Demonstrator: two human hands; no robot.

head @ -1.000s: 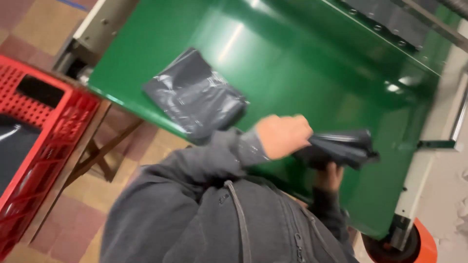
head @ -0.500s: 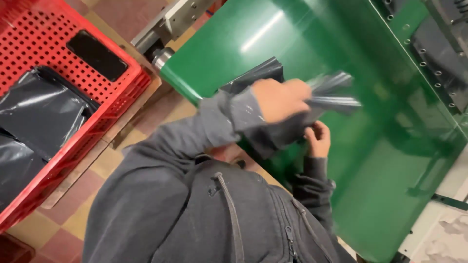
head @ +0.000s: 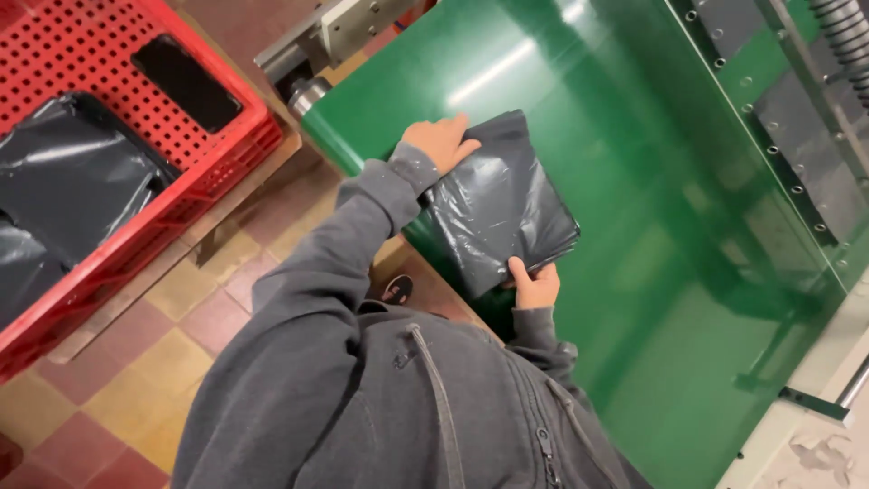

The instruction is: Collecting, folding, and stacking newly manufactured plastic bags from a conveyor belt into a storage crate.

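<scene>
Folded black bags point(head: 498, 204) sit pinched at both ends by both hands point(head: 534, 288); red crate point(head: 231, 154) holds similar bags point(head: 72, 195).

Plenty of open green belt point(head: 634, 208) past the folded stack of dark plastic bags point(head: 498, 199), up and to the right, nothing lying on it. Boxed in further right by the machine's side rail point(head: 769, 154) with its bolts and a ribbed hose point(head: 846, 36). Belt roller point(head: 312, 91) and metal frame end close off the near-left corner. Red crate point(head: 190, 172) on the left already holding dark bags point(head: 72, 199) and a black phone-like slab point(head: 186, 81), only a bit of bare perforated floor left up top.
</scene>
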